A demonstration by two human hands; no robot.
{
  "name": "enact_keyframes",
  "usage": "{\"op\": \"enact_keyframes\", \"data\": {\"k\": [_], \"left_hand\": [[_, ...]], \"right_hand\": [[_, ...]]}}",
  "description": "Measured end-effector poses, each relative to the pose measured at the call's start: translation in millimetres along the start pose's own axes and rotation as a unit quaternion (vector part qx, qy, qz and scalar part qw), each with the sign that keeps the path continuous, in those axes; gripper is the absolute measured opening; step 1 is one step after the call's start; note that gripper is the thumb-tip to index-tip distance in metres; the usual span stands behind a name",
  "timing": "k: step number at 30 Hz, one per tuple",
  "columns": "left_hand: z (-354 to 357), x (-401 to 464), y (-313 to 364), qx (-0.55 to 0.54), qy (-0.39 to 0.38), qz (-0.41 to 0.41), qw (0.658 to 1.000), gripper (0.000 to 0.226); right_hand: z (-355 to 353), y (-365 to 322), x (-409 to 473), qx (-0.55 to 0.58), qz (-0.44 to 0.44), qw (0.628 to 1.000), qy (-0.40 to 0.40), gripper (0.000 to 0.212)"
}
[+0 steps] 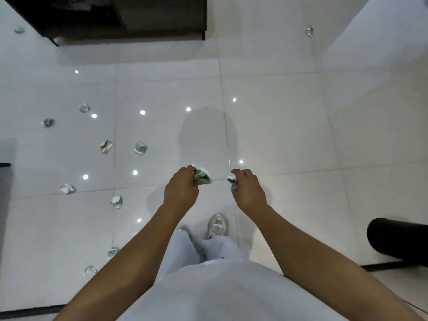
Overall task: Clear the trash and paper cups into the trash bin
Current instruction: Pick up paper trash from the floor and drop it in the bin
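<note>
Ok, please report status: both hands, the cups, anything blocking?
Left hand grips crumpled green-white paper cup. Right hand grips crumpled blue-white cup. Nothing blocking.

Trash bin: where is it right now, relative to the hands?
In the head view a black cylinder, probably the bin, lies at the right edge, below and right of the right hand, which grips a crumpled cup.

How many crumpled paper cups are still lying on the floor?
11, possibly more hidden. Far left; far right; left cluster; near the left arm; by the legs.
</note>
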State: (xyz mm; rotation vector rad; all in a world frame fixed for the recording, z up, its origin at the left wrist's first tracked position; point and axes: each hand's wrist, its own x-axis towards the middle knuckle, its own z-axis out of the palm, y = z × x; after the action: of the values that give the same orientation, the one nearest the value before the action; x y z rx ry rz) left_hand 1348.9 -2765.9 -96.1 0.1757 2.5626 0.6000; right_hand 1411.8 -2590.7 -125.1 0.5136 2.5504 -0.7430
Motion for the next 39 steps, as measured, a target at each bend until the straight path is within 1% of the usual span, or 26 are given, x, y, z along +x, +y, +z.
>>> {"op": "enact_keyframes", "data": {"k": [6, 12, 16, 21, 25, 31, 34, 36, 39], "left_hand": [[32.0, 31.3, 87.4, 0.051, -0.046, 0.087, 0.994, 0.033], [65.9, 60.8, 172.1, 0.102, -0.102, 0.17, 0.975, 0.032], [87.9, 83.8, 239.2, 0.131, -0.131, 0.23, 0.955, 0.03], [115.7, 110.6, 325.8, 0.16, -0.161, 0.303, 0.926, 0.028], [142.5, 120.4, 393.7, 0.203, -0.189, 0.357, 0.892, 0.029], [199.5, 84.4, 488.4, 0.243, -0.235, 0.42, 0.842, 0.032], [237.4, 56.5, 530.9, 0.25, -0.25, 0.45, 0.82, 0.032], [263.2, 37.6, 556.9, 0.252, -0.253, 0.46, 0.813, 0.033], [303.7, 9.3, 595.6, 0.255, -0.258, 0.455, 0.813, 0.034]], "right_hand": [[-37.3, 71.4, -6.0, 0.06, 0.085, 0.994, 0.039, 0.049], [-72.8, 134.4, -9.9, 0.104, 0.192, 0.972, 0.085, 0.051], [-105.3, 175.2, -3.5, 0.136, 0.237, 0.953, 0.128, 0.051], [-150.2, 228.4, 4.0, 0.176, 0.296, 0.925, 0.162, 0.052], [-178.0, 274.0, -3.4, 0.214, 0.341, 0.892, 0.204, 0.052], [-189.9, 346.1, -54.1, 0.264, 0.416, 0.839, 0.229, 0.051], [-198.8, 392.9, -81.6, 0.275, 0.44, 0.82, 0.242, 0.052], [-204.8, 425.0, -100.2, 0.275, 0.449, 0.813, 0.247, 0.051], [-212.9, 476.3, -131.0, 0.282, 0.451, 0.807, 0.258, 0.051]]}}
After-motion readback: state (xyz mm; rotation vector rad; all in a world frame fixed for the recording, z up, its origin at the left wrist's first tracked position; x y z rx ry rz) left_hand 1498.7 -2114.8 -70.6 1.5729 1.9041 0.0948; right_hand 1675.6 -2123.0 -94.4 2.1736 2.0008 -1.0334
